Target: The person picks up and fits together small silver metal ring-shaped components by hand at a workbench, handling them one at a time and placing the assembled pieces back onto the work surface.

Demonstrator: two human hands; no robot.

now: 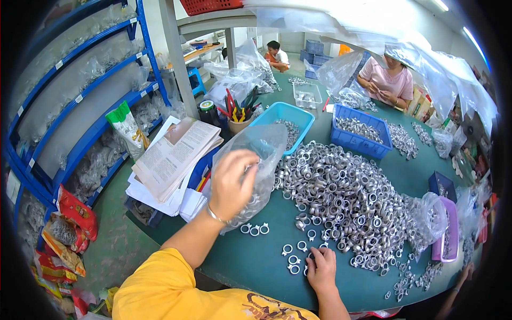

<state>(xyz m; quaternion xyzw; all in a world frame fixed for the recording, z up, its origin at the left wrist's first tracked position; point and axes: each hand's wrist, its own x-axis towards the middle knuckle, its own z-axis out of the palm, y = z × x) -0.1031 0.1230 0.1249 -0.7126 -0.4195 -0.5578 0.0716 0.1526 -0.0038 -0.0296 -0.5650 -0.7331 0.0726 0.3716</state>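
Note:
A large heap of grey metal rings [341,197] with small lugs covers the middle of the table. My left hand [234,178] is raised over a clear plastic bag [261,146], its fingers bent together; a bit of metal glints at the fingertips, too small to name. On the table in front of the heap, my right hand [322,268] has its fingers curled down, with the fingertips at a metal ring [309,255]. Several loose rings [294,260] lie just left of it. Beside the bag, three more rings [255,230] sit in a row.
Behind the heap are a light-blue tray [306,120] and a blue basket [352,140], both holding metal parts. Papers [176,160] and a tool pot [240,124] stand at the left. A purple tray [452,229] is at the right. A co-worker [392,82] sits across the table.

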